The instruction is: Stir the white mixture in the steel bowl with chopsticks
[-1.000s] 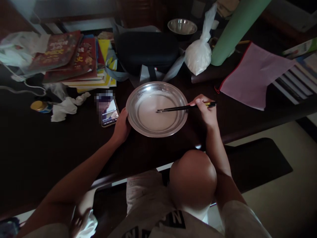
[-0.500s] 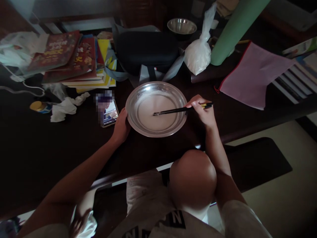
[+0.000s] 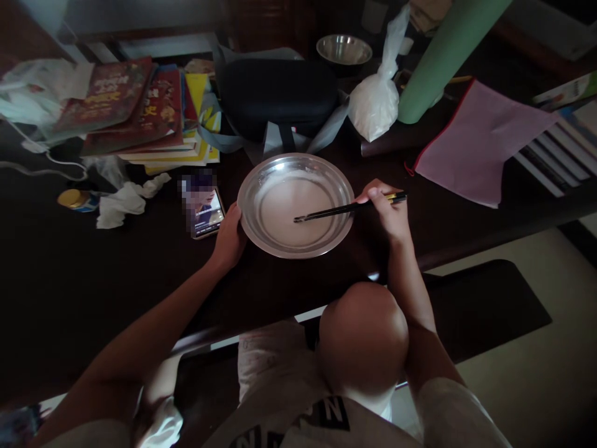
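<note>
- Dark table (image 3: pixel 93 292), cluttered along its far edge.
- Stack of books (image 3: pixel 135 112) at far left.
- Steel basin (image 3: pixel 247 214) near the table's front edge, with pale white liquid (image 3: pixel 289 205) inside.
- Bag of white powder (image 3: pixel 375 102) beyond the basin.
- Left hand (image 3: pixel 228 239), loosely curled, fingers resting on the basin's left rim.
- Right hand (image 3: pixel 389 211), closed around dark chopsticks (image 3: pixel 336 211), their tips dipped in the liquid.
- Phone (image 3: pixel 205 211) just left of the basin.

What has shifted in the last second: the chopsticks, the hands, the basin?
The chopsticks in the right hand swung: their tips went left and down through the white liquid, then back right, now lower than at first. Nothing was grasped or released. The left hand stays on the rim of the metal basin, which has not moved; the phone lies as before.
</note>
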`<state>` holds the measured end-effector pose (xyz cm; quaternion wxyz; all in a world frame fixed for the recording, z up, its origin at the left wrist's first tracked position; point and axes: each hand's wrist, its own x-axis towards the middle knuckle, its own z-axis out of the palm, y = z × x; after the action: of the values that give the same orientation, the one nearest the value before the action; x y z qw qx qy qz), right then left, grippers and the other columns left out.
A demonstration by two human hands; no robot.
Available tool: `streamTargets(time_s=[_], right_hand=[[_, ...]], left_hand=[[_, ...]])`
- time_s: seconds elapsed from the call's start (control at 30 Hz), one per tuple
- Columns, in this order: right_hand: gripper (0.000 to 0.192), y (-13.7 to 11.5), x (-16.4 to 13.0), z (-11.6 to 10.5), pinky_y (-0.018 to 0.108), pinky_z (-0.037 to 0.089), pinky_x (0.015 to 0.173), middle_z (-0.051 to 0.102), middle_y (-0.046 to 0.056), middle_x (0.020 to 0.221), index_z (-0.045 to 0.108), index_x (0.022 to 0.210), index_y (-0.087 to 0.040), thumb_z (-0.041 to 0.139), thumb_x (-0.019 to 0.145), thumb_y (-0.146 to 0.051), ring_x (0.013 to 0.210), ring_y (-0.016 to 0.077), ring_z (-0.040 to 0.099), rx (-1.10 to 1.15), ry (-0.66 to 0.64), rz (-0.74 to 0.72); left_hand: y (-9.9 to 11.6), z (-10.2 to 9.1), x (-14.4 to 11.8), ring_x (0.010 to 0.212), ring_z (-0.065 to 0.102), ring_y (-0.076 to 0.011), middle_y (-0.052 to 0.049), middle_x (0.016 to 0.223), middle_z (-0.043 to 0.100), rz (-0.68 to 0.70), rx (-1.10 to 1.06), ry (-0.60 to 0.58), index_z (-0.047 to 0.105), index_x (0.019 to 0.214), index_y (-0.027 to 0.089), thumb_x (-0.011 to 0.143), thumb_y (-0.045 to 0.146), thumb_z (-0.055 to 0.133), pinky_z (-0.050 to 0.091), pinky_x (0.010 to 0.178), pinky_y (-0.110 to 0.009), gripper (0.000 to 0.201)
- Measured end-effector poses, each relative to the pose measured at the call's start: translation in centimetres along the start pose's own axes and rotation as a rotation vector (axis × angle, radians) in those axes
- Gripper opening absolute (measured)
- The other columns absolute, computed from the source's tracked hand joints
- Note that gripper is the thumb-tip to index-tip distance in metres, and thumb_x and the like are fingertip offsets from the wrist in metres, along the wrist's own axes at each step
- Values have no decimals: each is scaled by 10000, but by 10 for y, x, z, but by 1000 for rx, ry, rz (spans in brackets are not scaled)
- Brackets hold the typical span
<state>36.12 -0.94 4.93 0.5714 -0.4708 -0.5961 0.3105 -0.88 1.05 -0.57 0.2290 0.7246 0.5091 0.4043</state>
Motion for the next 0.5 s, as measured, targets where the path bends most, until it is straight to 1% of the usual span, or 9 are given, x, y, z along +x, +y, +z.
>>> streamTargets(time_s=[0.07, 0.13, 0.23, 0.3, 0.37, 0.43, 0.5], right_hand=[[427, 0, 0, 0, 368, 603, 792, 781, 4, 763, 801, 729, -284, 738, 912, -665, 786, 189, 758, -7, -35, -15], [414, 0, 0, 0, 372, 605, 822, 786, 3, 774, 803, 747, -286, 744, 910, -662, 805, 190, 760, -18, -12, -25], [450, 0, 0, 0, 371, 612, 792, 764, 1, 740, 785, 717, -278, 725, 918, -675, 748, 184, 754, -2, 33, -5], [460, 0, 0, 0, 373, 617, 776, 764, 5, 741, 783, 708, -276, 722, 915, -683, 741, 187, 754, -3, 0, -2], [448, 1, 0, 0, 380, 621, 802, 778, 10, 760, 792, 726, -281, 729, 907, -687, 784, 196, 761, -23, -30, -14], [440, 1, 0, 0, 387, 622, 834, 780, 7, 768, 795, 746, -284, 728, 907, -688, 812, 200, 764, -37, -5, -20], [451, 1, 0, -1, 382, 619, 819, 761, 1, 746, 787, 733, -280, 717, 918, -686, 780, 192, 759, -25, 34, -8]], left_hand=[[4, -2, 0, 1233, 705, -337, -115, 1319, 759, 10, -1, 9, 709, 1113, 240, 972, 459, 673, 575, 1134, -510, 263], [7, -4, 0, 1236, 707, -344, -121, 1321, 760, 24, -15, 13, 716, 1108, 236, 963, 455, 699, 570, 1143, -507, 263], [9, -7, 1, 1217, 717, -341, -127, 1319, 765, 21, -32, -15, 720, 1147, 221, 1000, 453, 660, 579, 1130, -506, 281], [9, -7, 1, 1212, 720, -339, -124, 1314, 770, 6, -38, -23, 722, 1163, 218, 1030, 451, 619, 585, 1121, -508, 287], [9, -6, 1, 1229, 717, -347, -126, 1318, 767, 4, -41, -6, 728, 1155, 217, 1024, 458, 631, 580, 1130, -511, 291], [7, -5, 0, 1250, 712, -357, -133, 1327, 763, 20, -43, 18, 734, 1145, 213, 1001, 472, 668, 567, 1152, -512, 303], [6, -3, 0, 1251, 712, -348, -133, 1333, 765, 27, -55, 18, 732, 1167, 216, 1022, 473, 640, 566, 1153, -508, 309]])
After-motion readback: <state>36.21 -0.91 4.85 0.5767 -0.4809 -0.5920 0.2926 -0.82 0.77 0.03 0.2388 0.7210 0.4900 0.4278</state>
